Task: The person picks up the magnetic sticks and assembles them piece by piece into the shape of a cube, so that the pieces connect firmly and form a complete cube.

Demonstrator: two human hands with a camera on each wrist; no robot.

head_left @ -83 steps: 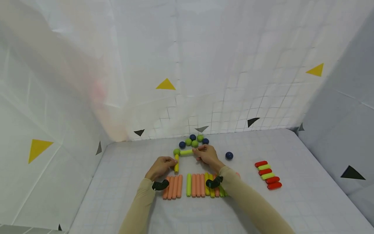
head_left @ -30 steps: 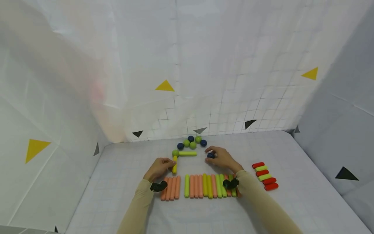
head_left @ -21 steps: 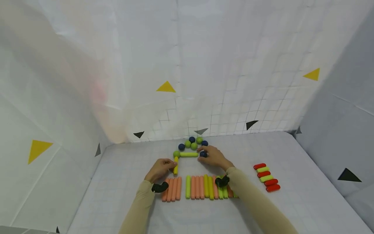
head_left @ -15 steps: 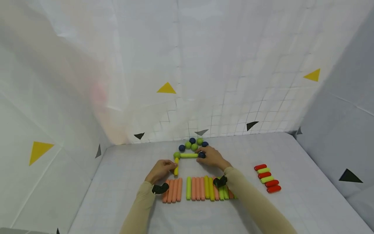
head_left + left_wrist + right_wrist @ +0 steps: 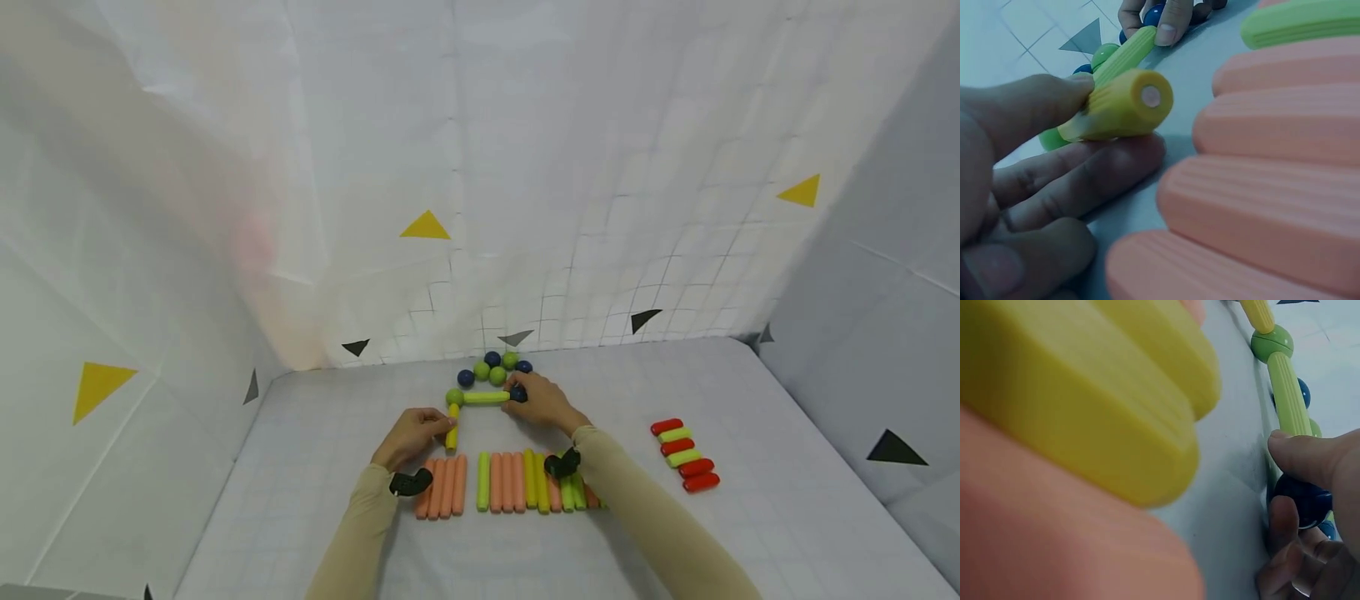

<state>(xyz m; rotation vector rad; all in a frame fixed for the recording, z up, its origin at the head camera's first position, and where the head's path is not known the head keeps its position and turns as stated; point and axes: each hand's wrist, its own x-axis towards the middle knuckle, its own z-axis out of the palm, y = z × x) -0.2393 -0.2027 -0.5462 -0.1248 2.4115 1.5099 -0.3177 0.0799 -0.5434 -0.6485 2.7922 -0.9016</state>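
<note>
My left hand (image 5: 414, 432) pinches a yellow rod (image 5: 1125, 103) between thumb and fingers; a pale round inset shows in its near end. The rod's far end meets a green ball (image 5: 454, 397). From that ball a lime-green rod (image 5: 486, 398) runs to the right, at an angle to the yellow one. My right hand (image 5: 543, 402) holds a dark blue ball (image 5: 1304, 499) at the lime rod's right end, its thumb lying against the rod. The fingers curl round the ball and hide part of it.
Behind the joined rods sits a cluster of green and dark blue balls (image 5: 482, 371). Salmon rods (image 5: 446, 487) lie below the left hand; a row of salmon, yellow and lime rods (image 5: 519, 483) lies under the right wrist. Short red and lime pieces (image 5: 686, 457) lie at the right.
My right hand let go of the lime rod, took hold of the lone blue ball and moved it left to the rod's end. The left hand keeps its pinch on the yellow rod.
</note>
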